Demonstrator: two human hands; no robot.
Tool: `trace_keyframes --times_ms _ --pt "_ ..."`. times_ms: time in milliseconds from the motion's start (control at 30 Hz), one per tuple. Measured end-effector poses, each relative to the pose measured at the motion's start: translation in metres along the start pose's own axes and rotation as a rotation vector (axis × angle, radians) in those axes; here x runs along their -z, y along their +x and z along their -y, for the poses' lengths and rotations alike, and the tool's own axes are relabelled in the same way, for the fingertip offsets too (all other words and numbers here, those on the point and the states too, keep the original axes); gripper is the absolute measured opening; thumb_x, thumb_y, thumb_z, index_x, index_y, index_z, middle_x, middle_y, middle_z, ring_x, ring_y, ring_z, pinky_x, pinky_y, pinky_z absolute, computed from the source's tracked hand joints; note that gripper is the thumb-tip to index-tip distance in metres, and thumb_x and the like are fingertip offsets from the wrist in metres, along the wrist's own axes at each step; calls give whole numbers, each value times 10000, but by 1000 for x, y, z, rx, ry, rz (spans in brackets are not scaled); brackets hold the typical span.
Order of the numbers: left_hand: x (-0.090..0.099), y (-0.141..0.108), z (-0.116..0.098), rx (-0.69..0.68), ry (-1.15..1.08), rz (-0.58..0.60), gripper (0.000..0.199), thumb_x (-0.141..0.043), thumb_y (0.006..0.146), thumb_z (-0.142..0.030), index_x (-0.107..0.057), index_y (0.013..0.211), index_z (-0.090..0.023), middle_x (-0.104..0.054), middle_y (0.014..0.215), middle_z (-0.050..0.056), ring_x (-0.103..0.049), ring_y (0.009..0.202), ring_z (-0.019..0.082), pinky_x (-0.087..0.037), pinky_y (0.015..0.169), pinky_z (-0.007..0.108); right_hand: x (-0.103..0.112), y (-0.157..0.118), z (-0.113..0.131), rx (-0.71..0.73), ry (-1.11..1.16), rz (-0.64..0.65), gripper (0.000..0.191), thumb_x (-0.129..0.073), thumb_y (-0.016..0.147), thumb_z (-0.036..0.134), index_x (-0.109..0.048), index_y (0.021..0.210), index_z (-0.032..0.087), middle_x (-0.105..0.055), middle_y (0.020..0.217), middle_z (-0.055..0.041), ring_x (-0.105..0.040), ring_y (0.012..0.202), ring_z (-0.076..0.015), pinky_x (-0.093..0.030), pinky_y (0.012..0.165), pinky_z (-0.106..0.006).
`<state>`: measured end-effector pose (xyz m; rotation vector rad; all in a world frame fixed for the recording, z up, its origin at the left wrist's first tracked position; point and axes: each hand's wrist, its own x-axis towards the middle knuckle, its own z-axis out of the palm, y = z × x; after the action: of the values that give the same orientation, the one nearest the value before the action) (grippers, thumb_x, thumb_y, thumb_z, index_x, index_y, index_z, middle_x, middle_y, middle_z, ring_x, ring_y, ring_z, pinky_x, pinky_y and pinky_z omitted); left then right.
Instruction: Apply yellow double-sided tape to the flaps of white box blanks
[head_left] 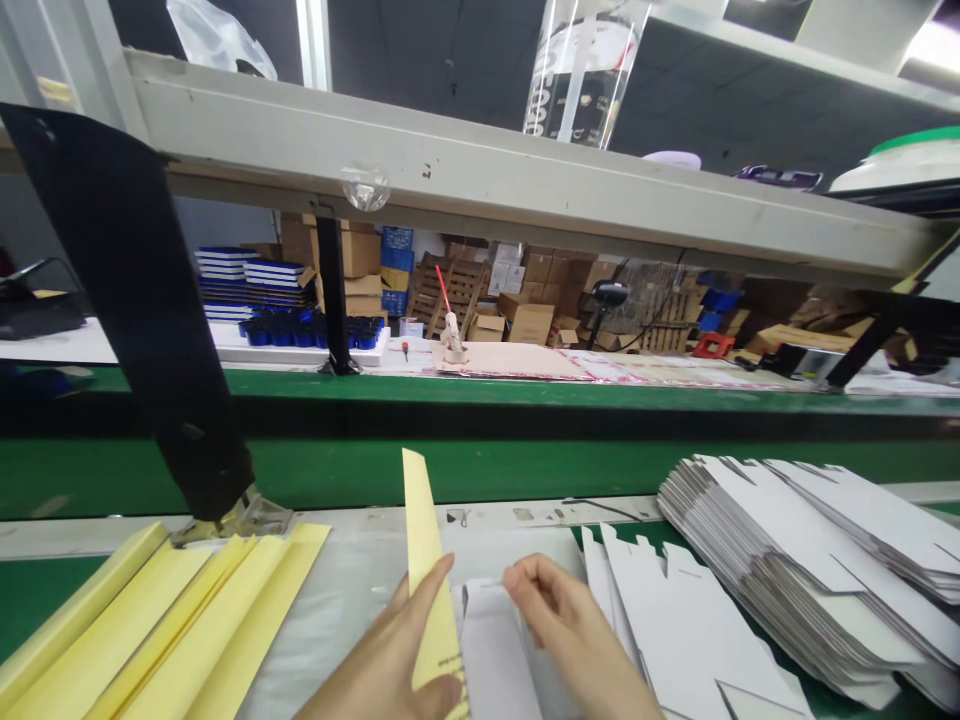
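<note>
Near the bottom centre my left hand [409, 640] is closed on a folded yellow paper [422, 510], which stands up between thumb and fingers with small print low on it. Just right of the paper is a narrow white box [495, 650], its upper end towards the green surface. My right hand [562, 620] has thumb and index finger pinched at the box's top right corner. Folded yellow papers [217, 620] lie at the left. Flat white cartons [675, 620] lie right of my right hand.
A tall stack of flat white cartons [795, 570] fills the right side. A black post [150, 300] rises at the left, and a pale shelf beam [450, 170] crosses above. Behind the green conveyor [465, 465] are blue trays [292, 328] and a pink-edged sheet [510, 360].
</note>
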<state>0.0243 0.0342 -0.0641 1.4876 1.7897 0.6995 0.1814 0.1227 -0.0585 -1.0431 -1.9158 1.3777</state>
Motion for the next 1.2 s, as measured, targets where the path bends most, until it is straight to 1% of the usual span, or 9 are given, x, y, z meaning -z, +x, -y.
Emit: trace_keyframes --times_ms 100,167,233,400,600,800,933,1000,1200 --pt "-8 9 8 13 16 79 808 -526 606 -111 -195 1338 -17 -313 1362 218 -294 1250 290 -261 1020 420 2 12 -27 -78 -34 49 329 -446 796 452 -375 600 198 -293 548 71 -306 517 -106 -247 472 -208" --pt "-12 13 12 22 16 99 825 -539 592 -112 -191 1330 11 -315 1356 236 -311 1242 288 -267 1018 412 0 15 -40 -89 -63 41 331 -433 800 449 -357 596 199 -291 564 67 -308 532 -108 -246 478 -209" --pt "-14 16 14 38 23 109 828 -550 594 -131 -192 1328 11 -310 1359 236 -309 1244 281 -264 1021 400 -3 14 -46 -101 -102 35 333 -411 808 450 -357 596 197 -304 573 60 -321 552 -116 -256 491 -214" --pt "-15 16 17 58 36 120 808 -537 607 -123 -198 1335 -35 -320 1367 197 -283 1257 272 -245 1029 402 -7 9 -43 -127 -178 30 314 -394 818 430 -387 611 194 -355 577 46 -362 587 -133 -284 527 -226" --pt "-15 16 16 77 37 119 798 -532 622 -111 -195 1337 -4 -304 1367 220 -269 1258 304 -264 1020 406 -9 8 -45 -163 -246 4 296 -377 824 409 -377 608 207 -375 562 45 -396 576 -144 -286 523 -227" --pt "-20 16 21 64 27 94 801 -539 620 -124 -202 1341 -34 -352 1346 195 -304 1245 276 -266 1016 404 -12 7 -46 -165 -296 -15 265 -383 820 373 -397 610 212 -433 547 39 -439 571 -156 -286 523 -229" --pt "-23 16 25 58 23 86 810 -535 611 -141 -203 1344 -53 -368 1343 171 -287 1255 271 -247 1025 400 -13 7 -41 -155 -320 -25 264 -377 824 366 -408 613 210 -463 559 29 -452 576 -162 -283 529 -233" --pt "-23 17 26 59 23 80 812 -529 608 -143 -201 1344 -48 -365 1343 175 -273 1260 280 -234 1028 408 -12 8 -40 -142 -309 -24 268 -379 826 371 -398 612 210 -451 559 31 -444 576 -160 -280 529 -233" --pt "-24 18 29 40 18 71 803 -540 615 -143 -214 1345 -68 -374 1338 178 -314 1240 272 -277 1011 391 -8 9 -47 -141 -224 -2 310 -373 829 431 -376 615 206 -343 563 52 -367 557 -133 -274 503 -220"
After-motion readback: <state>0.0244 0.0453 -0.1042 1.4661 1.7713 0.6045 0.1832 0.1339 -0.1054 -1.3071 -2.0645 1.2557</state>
